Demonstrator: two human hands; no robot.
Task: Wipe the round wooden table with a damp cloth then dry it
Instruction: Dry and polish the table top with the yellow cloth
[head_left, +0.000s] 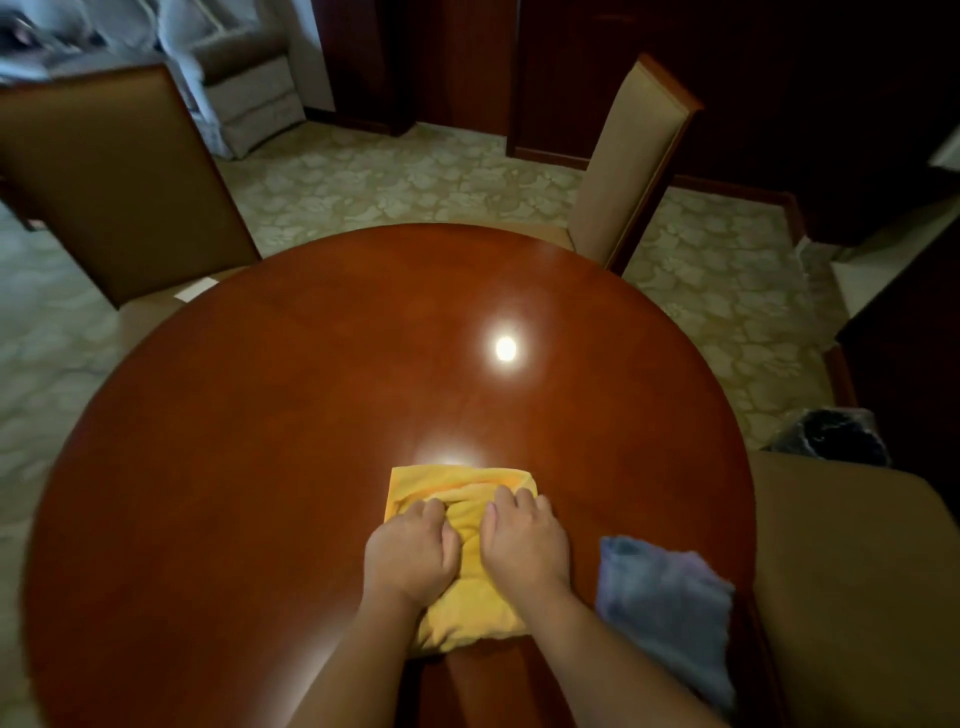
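A round, glossy red-brown wooden table (260, 441) fills the view. A folded yellow cloth (467, 519) lies on it near the front edge. My left hand (408, 553) and my right hand (522, 540) sit side by side on the cloth, fingers curled into its folds and gripping it. A blue-grey cloth (670, 608) lies on the table just right of my right forearm, touched by neither hand.
Upholstered chairs stand around the table: one at far left (119, 176), one at far right (628, 156), and a seat at near right (852, 571). A black-lined bin (831, 436) sits on the patterned carpet to the right. Dark wooden furniture (779, 104) lines the back.
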